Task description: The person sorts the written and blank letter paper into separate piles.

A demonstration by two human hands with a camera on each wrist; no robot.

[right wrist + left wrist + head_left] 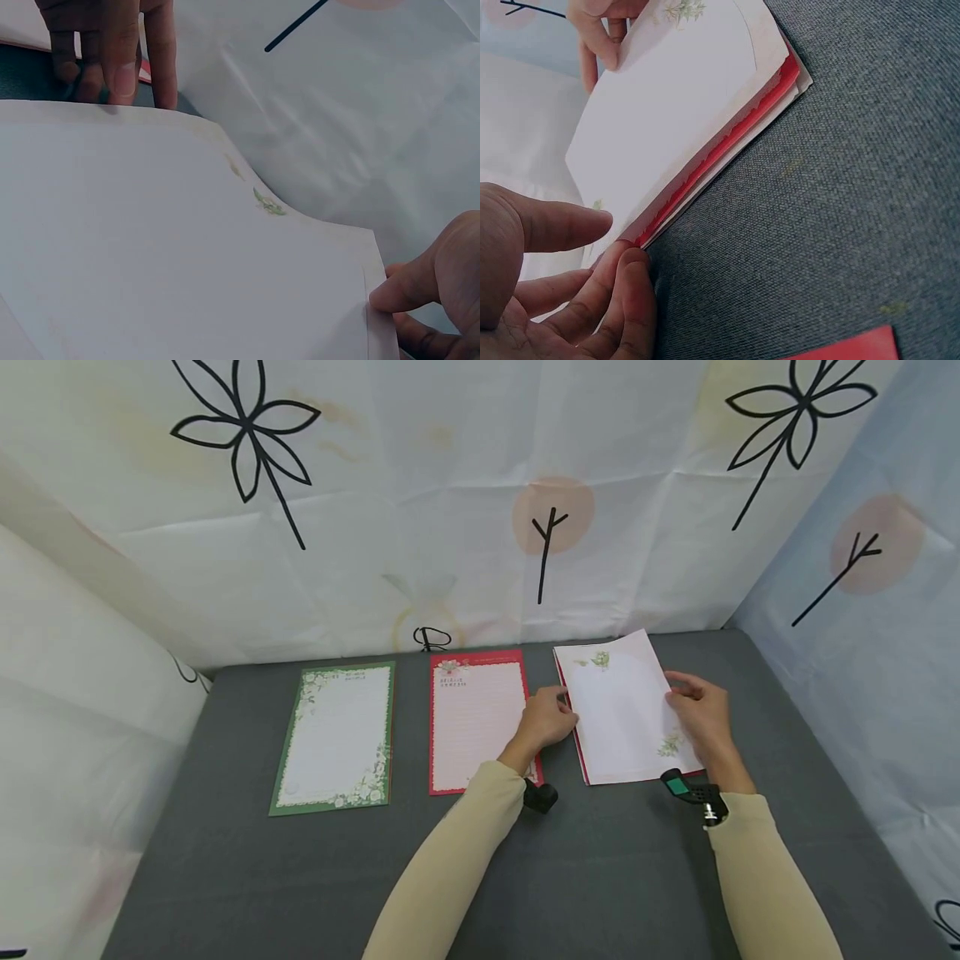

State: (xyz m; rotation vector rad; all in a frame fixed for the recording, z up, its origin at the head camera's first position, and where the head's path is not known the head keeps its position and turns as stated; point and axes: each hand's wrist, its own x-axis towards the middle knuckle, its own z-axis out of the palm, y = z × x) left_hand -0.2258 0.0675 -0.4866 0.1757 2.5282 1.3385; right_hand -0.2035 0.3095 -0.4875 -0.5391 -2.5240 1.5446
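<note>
A stack of letter paper (622, 710) with a white, leaf-printed top sheet lies at the right of the table, its far right corner raised. Red-bordered sheets (789, 69) show beneath at its edge. My right hand (701, 714) pinches the right edge, thumb on top and fingers underneath, as the right wrist view shows. At the opposite edge, my left hand (546, 718) touches the stack's side with its fingertips; its thumb stands apart from those fingers. Left of that hand lies a red-bordered pink lined sheet (476, 718), partly covered by the forearm.
A green-bordered sheet (337, 735) with white flowers lies at the left of the dark grey tabletop (225, 877). White patterned cloth (450, 543) hangs behind the table and at both sides. Each wrist wears a dark camera band (540, 795).
</note>
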